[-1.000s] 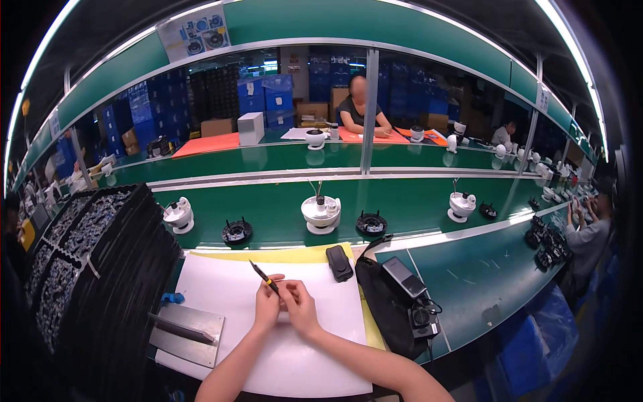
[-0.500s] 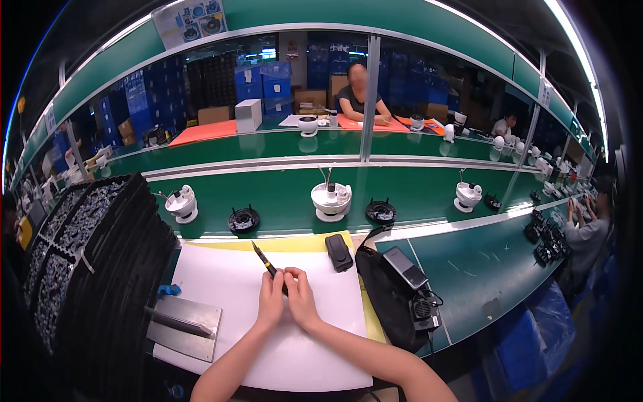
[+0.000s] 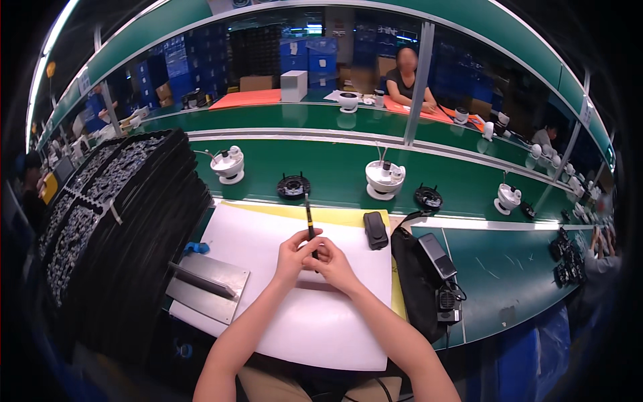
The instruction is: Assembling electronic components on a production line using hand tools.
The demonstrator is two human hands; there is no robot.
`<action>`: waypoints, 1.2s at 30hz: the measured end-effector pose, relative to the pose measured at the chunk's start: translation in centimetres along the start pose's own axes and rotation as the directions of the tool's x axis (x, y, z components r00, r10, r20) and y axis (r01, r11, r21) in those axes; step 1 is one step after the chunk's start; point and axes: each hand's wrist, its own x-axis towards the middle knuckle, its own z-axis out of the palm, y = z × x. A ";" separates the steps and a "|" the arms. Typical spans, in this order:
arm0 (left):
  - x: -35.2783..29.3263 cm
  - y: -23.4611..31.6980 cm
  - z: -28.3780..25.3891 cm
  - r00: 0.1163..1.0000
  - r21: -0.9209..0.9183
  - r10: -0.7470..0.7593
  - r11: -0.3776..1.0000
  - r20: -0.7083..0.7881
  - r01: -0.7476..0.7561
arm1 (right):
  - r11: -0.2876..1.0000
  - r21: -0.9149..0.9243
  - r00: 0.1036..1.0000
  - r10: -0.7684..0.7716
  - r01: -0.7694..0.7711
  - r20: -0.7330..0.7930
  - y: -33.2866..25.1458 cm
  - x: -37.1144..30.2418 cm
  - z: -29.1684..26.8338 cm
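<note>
Black, slim and pointed: the hand tool [image 3: 309,216], banded in yellow, stands tip-away from you above the white sheet [image 3: 321,328], near the middle of the view. Your left hand [image 3: 292,258] has fingers curled in and closed on its shaft just below the band. Your right hand [image 3: 335,266] meets it at the lower end, fingers bent, fingertips against those of the left; cannot tell whether it also grips the shaft. Both forearms cross the sheet.

Surroundings: a yellow sheet [image 3: 335,216] shows along the far edge of the white one. Small black case [image 3: 376,231] lies at the far right corner. Metal plate [image 3: 201,296] with a raised bar overlaps the left side; a blue item [image 3: 197,248] sits just beyond it. Further left, stacked black trays [image 3: 144,234]. To your right, a black pouch [image 3: 415,288] and a grey device [image 3: 437,256] on the green bench [image 3: 499,295]. Ahead, a white round-bodied unit [image 3: 385,177] stands between two black ring-shaped parts [image 3: 294,187].
</note>
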 end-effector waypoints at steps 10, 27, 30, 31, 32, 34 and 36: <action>0.7 -1.9 -1.4 0.999 0.126 0.028 0.991 0.038 -0.032 | 0.980 -0.190 0.988 -0.078 0.052 -0.132 2.8 0.7 0.1; 9.4 -3.0 -4.8 0.876 -0.196 -0.186 0.975 -0.446 0.107 | 0.880 -0.474 0.898 -0.195 -0.017 -0.395 1.7 0.5 -1.6; 12.5 -3.3 -7.4 0.855 -0.248 -0.226 0.962 -0.467 0.118 | 0.821 -0.571 0.911 -0.226 -0.013 -0.346 1.5 0.2 -2.1; 13.8 -3.4 -7.9 0.852 -0.250 -0.235 0.960 -0.468 0.127 | 0.824 -0.567 0.912 -0.235 0.003 -0.337 2.0 0.2 -2.5; 14.7 -3.1 -8.8 0.846 -0.249 -0.246 0.959 -0.474 0.139 | 0.794 -0.605 0.893 -0.314 0.060 -0.323 2.3 0.0 -2.1; 16.1 -2.2 -11.6 0.824 -0.242 -0.217 0.965 -0.523 0.100 | 0.787 -0.613 0.923 -0.283 0.068 -0.260 2.0 0.1 -1.0; 17.5 -1.0 -15.9 0.847 -0.279 -0.224 0.956 -0.482 0.094 | 0.769 -0.633 0.933 -0.289 0.092 -0.215 1.8 0.1 -0.1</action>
